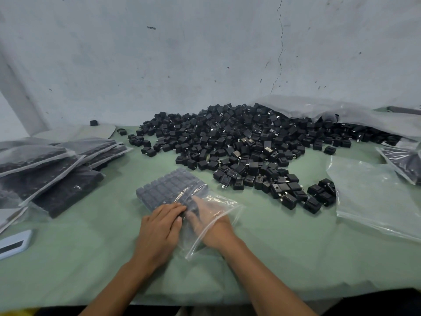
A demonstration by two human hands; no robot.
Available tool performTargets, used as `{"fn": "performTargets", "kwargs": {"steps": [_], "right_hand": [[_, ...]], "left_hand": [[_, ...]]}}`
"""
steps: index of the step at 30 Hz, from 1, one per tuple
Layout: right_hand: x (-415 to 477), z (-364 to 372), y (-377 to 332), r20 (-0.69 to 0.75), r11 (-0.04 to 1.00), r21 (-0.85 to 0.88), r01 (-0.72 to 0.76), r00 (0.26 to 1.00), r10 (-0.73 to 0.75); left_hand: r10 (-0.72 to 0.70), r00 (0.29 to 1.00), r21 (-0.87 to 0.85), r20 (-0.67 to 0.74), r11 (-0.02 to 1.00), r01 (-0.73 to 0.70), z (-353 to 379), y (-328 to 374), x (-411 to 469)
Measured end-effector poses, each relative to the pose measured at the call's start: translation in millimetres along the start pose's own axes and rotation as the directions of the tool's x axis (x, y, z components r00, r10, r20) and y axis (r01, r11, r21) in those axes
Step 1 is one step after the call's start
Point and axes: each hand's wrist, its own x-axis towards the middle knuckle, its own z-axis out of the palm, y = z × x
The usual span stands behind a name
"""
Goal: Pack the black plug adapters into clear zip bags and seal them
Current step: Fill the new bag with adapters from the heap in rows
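A clear zip bag lies on the green table in front of me, its far half filled with neat rows of black plug adapters. My left hand rests flat on the outside of the bag at its near left corner, fingers straight. My right hand is inside the bag's open mouth, reaching toward the rows. The plastic veils its fingers, and a dark adapter lies by the fingertips. A large loose pile of black adapters spreads beyond the bag.
Several filled bags are stacked at the left. Empty clear bags lie at the right, with another filled bag at the right edge. A big plastic sack lies behind the pile. A light blue flat object sits near left.
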Motion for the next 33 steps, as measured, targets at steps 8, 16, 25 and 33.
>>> {"fn": "performTargets", "kwargs": {"steps": [8, 16, 25, 33], "right_hand": [[2, 2, -6, 0.009, 0.997, -0.077, -0.016, 1.000, 0.016], [6, 3, -9, 0.025, 0.993, -0.101, -0.064, 0.997, 0.067], [2, 7, -5, -0.022, 0.966, -0.252, -0.061, 0.998, 0.058], [3, 5, -4, 0.056, 0.968, -0.247, -0.047, 0.996, 0.063]], "left_hand": [[-0.003, 1.000, 0.016, -0.011, 1.000, 0.003, 3, -1, -2], [-0.002, 1.000, 0.035, 0.012, 0.999, 0.001, 1, 1, -3], [0.005, 1.000, 0.034, 0.030, 0.999, -0.006, 1, 0, -5], [0.009, 1.000, 0.029, 0.022, 1.000, -0.010, 1, -1, -6]]}}
